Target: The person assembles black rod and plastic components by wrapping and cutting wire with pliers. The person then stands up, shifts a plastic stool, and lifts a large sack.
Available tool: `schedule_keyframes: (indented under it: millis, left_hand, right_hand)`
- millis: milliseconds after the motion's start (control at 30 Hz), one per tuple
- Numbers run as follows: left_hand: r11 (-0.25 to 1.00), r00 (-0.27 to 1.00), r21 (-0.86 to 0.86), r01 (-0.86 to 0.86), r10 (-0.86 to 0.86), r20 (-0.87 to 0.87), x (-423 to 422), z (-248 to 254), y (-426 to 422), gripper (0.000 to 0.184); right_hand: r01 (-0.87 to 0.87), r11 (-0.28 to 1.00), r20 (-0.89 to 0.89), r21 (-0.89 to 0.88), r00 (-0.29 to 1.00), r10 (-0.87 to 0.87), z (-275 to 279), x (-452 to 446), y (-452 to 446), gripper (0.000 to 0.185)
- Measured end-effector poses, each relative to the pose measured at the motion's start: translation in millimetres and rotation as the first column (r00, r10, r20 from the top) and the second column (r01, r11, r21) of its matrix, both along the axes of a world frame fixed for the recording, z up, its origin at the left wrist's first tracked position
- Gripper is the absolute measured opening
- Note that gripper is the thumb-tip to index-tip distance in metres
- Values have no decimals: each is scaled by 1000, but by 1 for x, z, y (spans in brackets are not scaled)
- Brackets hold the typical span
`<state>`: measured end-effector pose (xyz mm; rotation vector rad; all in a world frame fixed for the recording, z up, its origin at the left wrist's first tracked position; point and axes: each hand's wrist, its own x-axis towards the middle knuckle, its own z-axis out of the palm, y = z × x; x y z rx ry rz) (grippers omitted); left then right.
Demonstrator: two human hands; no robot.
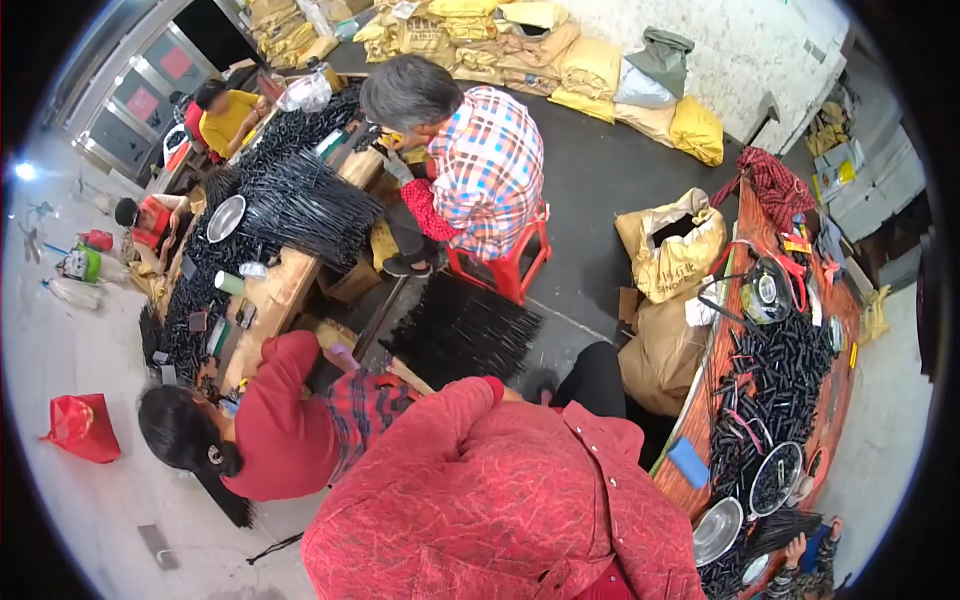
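My red patterned jacket point(480, 490) fills the lower middle of the head view, and my dark trouser leg point(592, 385) shows beyond it. Neither of my hands can be made out; the sleeve and jacket hide them. Just past my sleeve, a wide batch of thin black rods point(460, 330) lies low near the floor. To my right stands a table with a reddish striped top point(680, 500), heaped with short black pieces point(780, 385). A blue block-like thing point(688, 462) lies near its edge.
A person in red point(285, 430) sits close at left; another in a checked shirt point(490, 165) sits on a red stool point(530, 270). Black rods point(305, 205) cover the wooden bench. Another person's hand point(795, 550) is at lower right. Sacks point(665, 245) stand by the table.
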<state>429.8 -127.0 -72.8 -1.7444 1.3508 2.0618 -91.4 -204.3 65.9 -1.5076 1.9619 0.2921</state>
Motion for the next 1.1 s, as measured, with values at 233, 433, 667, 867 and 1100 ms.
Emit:
schedule_keyframes:
  millis: [233,433,667,867,1100]
  left_hand:
    - [995,986,-40,88,-82,145,9,3,-70,80]
    - [933,918,-20,360,-350,185,11,-16,-185,84]
    - [787,778,-46,615,-596,197,-17,-21,-322,88]
    - [690,659,-12,724,-686,309,-32,1,-421,92]
    - [407,385,7,913,-871,304,-77,47,-500,85]
  right_hand:
    - [311,934,-104,174,949,-297,-58,-85,47,43]
    - [653,697,-177,296,755,-632,-101,-82,124,45]
    - [830,475,-232,293,544,-807,-125,-59,128,46]
    - [916,348,-324,200,397,-859,-142,-60,117,47]
    - [970,222,-479,-102,148,-865,-126,-18,117,48]
